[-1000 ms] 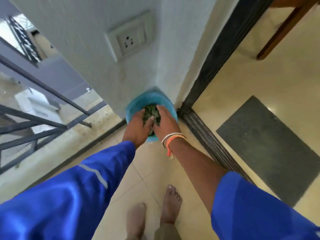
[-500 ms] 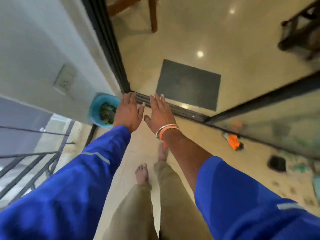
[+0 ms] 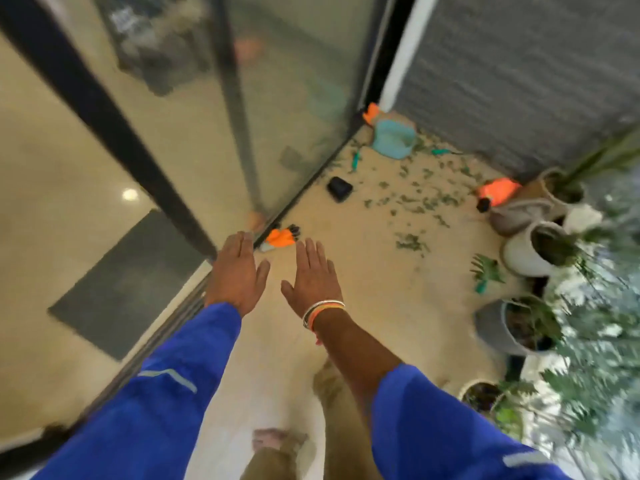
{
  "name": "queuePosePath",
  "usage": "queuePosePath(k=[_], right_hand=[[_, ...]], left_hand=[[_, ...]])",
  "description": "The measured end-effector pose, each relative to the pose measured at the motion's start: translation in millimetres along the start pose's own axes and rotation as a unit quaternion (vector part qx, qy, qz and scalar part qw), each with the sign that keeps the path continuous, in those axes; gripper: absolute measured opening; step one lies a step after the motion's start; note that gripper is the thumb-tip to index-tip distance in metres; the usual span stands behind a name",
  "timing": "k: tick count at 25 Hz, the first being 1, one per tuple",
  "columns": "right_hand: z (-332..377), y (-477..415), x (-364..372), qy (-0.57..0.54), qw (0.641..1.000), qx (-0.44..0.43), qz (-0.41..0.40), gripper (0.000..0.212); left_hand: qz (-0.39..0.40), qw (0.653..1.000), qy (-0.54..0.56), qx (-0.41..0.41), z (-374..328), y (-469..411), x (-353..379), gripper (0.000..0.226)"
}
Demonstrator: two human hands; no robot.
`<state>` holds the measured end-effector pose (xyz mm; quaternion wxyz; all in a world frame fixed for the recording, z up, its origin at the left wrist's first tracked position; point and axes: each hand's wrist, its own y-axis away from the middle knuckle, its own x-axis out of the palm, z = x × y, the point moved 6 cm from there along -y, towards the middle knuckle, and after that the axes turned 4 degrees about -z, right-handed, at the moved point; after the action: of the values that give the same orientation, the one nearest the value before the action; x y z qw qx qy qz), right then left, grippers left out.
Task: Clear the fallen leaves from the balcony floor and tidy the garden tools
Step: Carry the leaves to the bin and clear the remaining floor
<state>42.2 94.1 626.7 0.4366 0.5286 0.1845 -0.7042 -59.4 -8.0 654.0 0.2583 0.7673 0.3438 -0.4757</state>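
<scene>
Both hands are stretched out flat in front of me, holding nothing: my left hand (image 3: pixel 237 271) and my right hand (image 3: pixel 313 273), which has bangles at the wrist. Green fallen leaves (image 3: pixel 412 199) lie scattered over the far part of the beige balcony floor (image 3: pixel 374 289). An orange garden glove (image 3: pixel 281 237) lies by the sliding-door track just beyond my fingertips. Farther off are a second orange glove (image 3: pixel 498 192), a teal-handled tool (image 3: pixel 355 160), another teal tool (image 3: pixel 441 151), a teal container (image 3: pixel 393 137) and a small black object (image 3: pixel 340 189).
Glass sliding doors (image 3: pixel 277 98) run along the left, with a grey doormat (image 3: pixel 124 282) inside. Several plant pots (image 3: pixel 530 249) and foliage line the right side. A grey ribbed wall (image 3: pixel 519 71) closes the far end. My bare foot (image 3: pixel 273 439) stands on the floor.
The view has swung right from the corner with the blue leaf-filled bucket to the far end of the balcony. My hands left the bucket and are now spread flat and empty.
</scene>
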Motion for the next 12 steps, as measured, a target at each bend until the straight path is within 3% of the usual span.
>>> queuePosePath(k=[6,12], right_hand=[[-160.4,-37.6,-82.2,-0.044,0.984,0.16,-0.061,0.084],[-250.3,-82.0,-155.3,-0.052,0.973,0.208,-0.087,0.083]], left_hand=[[0.071,0.984,-0.034,0.159,-187.3,-97.7,60.4,0.068],[0.104,0.973,-0.059,0.198,-309.5,-164.7,83.1,0.069]])
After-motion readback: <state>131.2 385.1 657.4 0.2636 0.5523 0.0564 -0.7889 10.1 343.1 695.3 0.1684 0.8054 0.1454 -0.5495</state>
